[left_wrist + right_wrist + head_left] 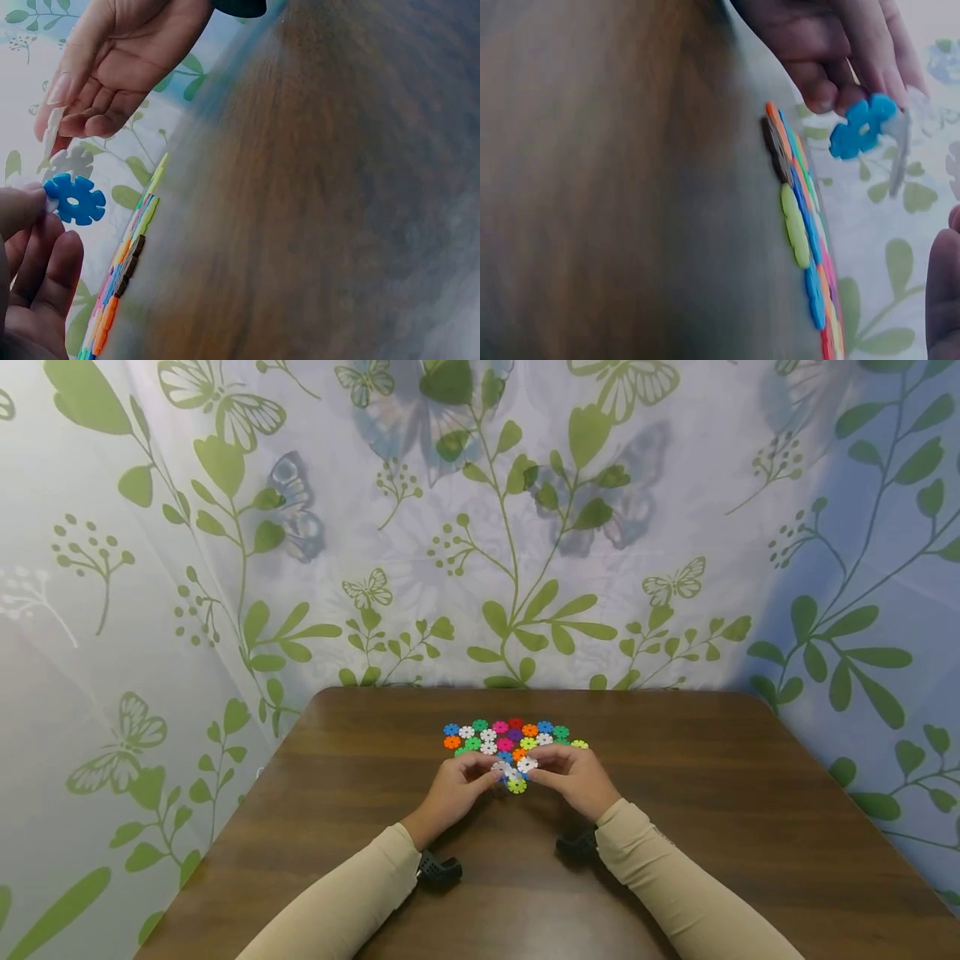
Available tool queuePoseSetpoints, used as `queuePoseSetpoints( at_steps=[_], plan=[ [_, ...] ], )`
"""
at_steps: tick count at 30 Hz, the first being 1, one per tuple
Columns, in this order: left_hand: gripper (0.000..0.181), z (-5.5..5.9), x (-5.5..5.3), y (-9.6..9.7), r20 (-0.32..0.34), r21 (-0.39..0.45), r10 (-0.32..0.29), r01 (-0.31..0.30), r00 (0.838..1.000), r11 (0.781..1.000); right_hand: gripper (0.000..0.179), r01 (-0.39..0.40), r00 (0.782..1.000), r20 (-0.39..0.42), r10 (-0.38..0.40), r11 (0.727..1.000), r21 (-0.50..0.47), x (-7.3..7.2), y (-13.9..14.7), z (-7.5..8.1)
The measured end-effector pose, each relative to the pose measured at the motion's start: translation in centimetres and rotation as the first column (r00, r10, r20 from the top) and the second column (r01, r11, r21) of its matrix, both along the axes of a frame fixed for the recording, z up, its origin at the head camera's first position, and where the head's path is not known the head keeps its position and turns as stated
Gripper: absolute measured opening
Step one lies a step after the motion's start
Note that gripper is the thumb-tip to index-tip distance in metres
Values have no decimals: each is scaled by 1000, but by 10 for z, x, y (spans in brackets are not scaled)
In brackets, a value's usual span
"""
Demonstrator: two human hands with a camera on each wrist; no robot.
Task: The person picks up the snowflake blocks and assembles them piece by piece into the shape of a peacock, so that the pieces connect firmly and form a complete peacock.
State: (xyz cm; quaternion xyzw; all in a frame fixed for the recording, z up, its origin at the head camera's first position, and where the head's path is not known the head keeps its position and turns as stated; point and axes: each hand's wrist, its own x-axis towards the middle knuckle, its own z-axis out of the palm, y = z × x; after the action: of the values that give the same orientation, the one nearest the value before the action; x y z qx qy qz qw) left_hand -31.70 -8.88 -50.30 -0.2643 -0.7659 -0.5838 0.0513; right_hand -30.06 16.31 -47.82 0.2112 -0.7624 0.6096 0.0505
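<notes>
My left hand (453,783) pinches a small joined cluster of notched, flower-shaped plastic discs between thumb and fingers. In the left wrist view the cluster has a blue disc (77,200) and a white disc (73,160). My right hand (576,779) pinches a white disc (528,765), which appears edge-on in the left wrist view, close to the cluster. Both hands are above the table, just in front of the spread of discs. In the right wrist view the blue disc (861,127) hangs beside a white one; only part of the right hand shows there.
Many loose discs in several colours lie flat on the brown wooden table (337,802), among them a red disc (515,724) and an orange disc (452,742). A yellow-green disc (517,786) lies nearest me. Behind the table hangs a leaf-patterned curtain (517,527).
</notes>
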Motion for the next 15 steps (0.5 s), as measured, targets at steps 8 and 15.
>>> queuePoseSetpoints(
  at_steps=[8, 15],
  plan=[
    [15, 1, 0, -1, -26, -13, -51, 51, 998, 999, 30, -52, 998, -32, 51, 998, -35, 4, -8, -4],
    [13, 3, 3, -1, -50, -19, -61, 60, 997, 998, 26, -47, 999, 9, 48, 999, -27, 4, -11, -5]
  ],
)
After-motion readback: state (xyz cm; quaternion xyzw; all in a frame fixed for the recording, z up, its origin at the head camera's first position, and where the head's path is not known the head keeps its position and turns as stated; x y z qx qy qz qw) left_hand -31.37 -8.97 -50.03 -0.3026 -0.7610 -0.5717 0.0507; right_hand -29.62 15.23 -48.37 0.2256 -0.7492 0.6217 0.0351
